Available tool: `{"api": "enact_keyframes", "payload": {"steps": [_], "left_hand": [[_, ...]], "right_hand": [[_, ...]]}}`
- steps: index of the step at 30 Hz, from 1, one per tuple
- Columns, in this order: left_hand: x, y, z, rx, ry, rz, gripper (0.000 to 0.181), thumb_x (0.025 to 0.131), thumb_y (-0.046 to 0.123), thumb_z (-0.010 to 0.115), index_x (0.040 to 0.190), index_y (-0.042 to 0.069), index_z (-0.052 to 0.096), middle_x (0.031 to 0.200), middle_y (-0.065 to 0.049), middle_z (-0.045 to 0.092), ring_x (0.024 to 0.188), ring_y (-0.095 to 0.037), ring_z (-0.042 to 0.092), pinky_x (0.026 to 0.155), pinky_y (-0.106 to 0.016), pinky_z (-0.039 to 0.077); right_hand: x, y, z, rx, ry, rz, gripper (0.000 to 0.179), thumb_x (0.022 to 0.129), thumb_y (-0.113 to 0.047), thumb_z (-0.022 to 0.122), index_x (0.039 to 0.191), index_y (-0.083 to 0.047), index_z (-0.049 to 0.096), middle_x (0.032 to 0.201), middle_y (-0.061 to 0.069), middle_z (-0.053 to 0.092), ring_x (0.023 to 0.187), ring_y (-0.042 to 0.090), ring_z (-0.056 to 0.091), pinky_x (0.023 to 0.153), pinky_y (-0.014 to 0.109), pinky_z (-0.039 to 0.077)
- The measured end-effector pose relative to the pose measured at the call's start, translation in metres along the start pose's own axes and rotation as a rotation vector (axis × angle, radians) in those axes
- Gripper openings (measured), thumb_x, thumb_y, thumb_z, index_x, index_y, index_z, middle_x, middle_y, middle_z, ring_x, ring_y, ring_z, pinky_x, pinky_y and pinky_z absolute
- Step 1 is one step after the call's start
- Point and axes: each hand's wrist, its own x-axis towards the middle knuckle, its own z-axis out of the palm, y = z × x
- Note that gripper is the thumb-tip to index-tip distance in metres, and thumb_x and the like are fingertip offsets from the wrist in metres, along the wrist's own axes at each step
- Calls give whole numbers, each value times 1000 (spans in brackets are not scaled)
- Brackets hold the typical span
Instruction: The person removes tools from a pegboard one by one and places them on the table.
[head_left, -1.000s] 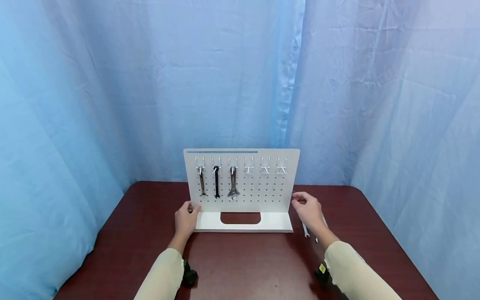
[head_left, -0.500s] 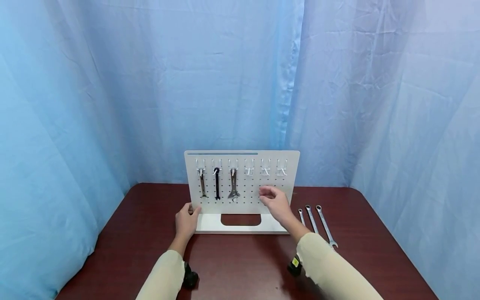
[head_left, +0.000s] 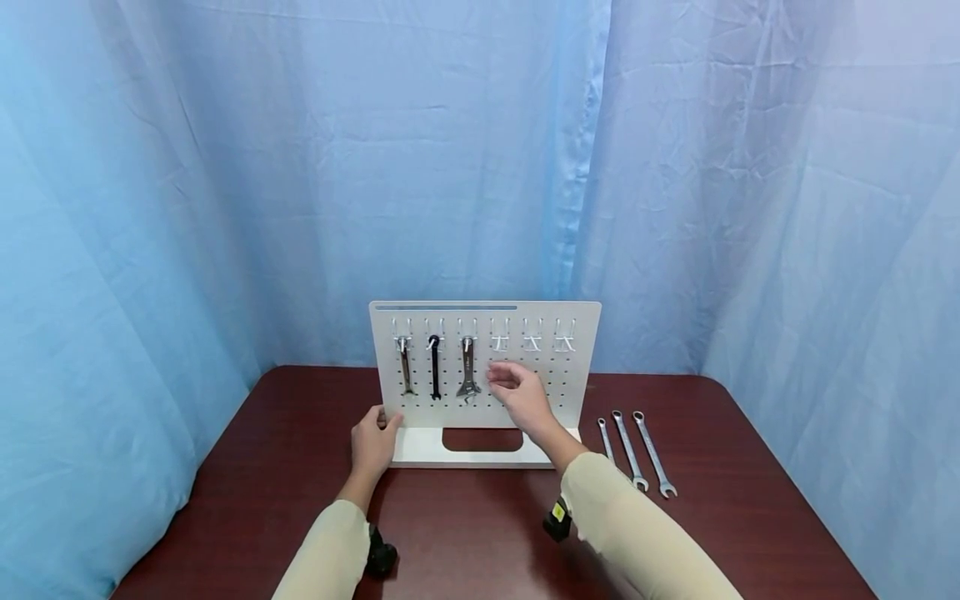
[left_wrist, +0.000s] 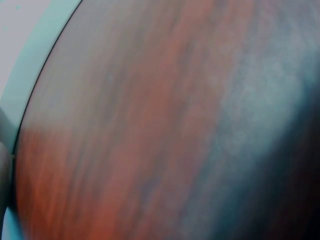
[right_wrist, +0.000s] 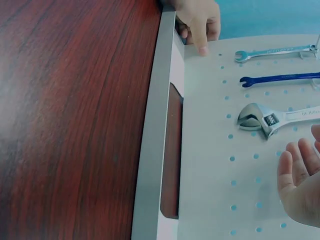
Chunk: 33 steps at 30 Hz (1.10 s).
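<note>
A white pegboard stand (head_left: 420,417) stands upright on the table. My left hand (head_left: 372,440) grips its lower left edge, thumb on the front face and fingers behind, as the right wrist view shows. On the board's left half hang a small silver wrench (head_left: 406,371), a dark wrench (head_left: 435,371) and a silver adjustable wrench (head_left: 468,362). Just right of the adjustable wrench, my right hand (head_left: 525,404) is in front of the board, fingers loosely bent and holding nothing. In the right wrist view its fingers (right_wrist: 298,162) are apart from the adjustable wrench (right_wrist: 272,120).
Three silver combination wrenches lie side by side on the table right of the stand, among them the rightmost wrench (head_left: 654,454). Metal hooks (head_left: 532,340) stick out from the board's upper right. Blue curtains (head_left: 465,167) surround the dark red table (head_left: 465,533).
From beside the board's right edge, my right hand has moved left across its front towards the adjustable wrench. The wrenches on the table came into view. My left hand stays put.
</note>
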Motion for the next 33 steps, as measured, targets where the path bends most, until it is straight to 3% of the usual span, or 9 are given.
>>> {"api": "enact_keyframes", "payload": {"steps": [4, 11, 16, 20, 25, 33], "left_hand": [[1, 0, 2, 4, 1, 1, 43, 100, 26, 66, 132, -1, 60, 122, -20, 63, 116, -33, 59, 96, -50, 49], [1, -1, 2, 4, 5, 2, 42, 100, 25, 67, 131, -1, 60, 121, -20, 64, 116, -33, 59, 96, -50, 49], [0, -1, 1, 7, 8, 1, 41, 99, 25, 67, 130, -1, 61, 121, -20, 64, 116, -33, 59, 96, -50, 48], [0, 0, 0, 5, 9, 2, 41, 99, 25, 67, 130, -1, 61, 121, -21, 64, 116, -34, 59, 96, -50, 48], [0, -1, 1, 7, 8, 1, 41, 99, 25, 67, 130, -1, 61, 121, -20, 64, 115, -34, 59, 95, -50, 49], [1, -2, 1, 7, 22, 20, 38, 98, 24, 68, 126, -1, 63, 116, -20, 65, 111, -33, 61, 92, -49, 50]], "right_hand": [[1, -9, 4, 5, -15, -13, 34, 89, 13, 65, 122, 10, 64, 114, 28, 67, 108, 40, 64, 91, 38, 54], [-8, -45, 6, -9, -77, -8, 36, 89, 17, 60, 125, 17, 58, 118, 35, 62, 112, 48, 61, 96, 44, 53], [3, -26, 13, 6, -66, 1, 37, 88, 18, 60, 125, 14, 59, 117, 33, 64, 111, 47, 62, 97, 49, 51], [8, -14, 17, 0, -56, 0, 37, 88, 16, 62, 125, 10, 62, 114, 26, 67, 109, 40, 63, 96, 44, 52], [10, -15, 20, -3, -61, 20, 37, 88, 13, 63, 124, 6, 64, 110, 20, 67, 105, 34, 65, 91, 36, 55], [11, -20, 24, 17, -89, 36, 41, 86, 14, 63, 126, 8, 61, 108, 21, 66, 102, 35, 64, 88, 33, 56]]}}
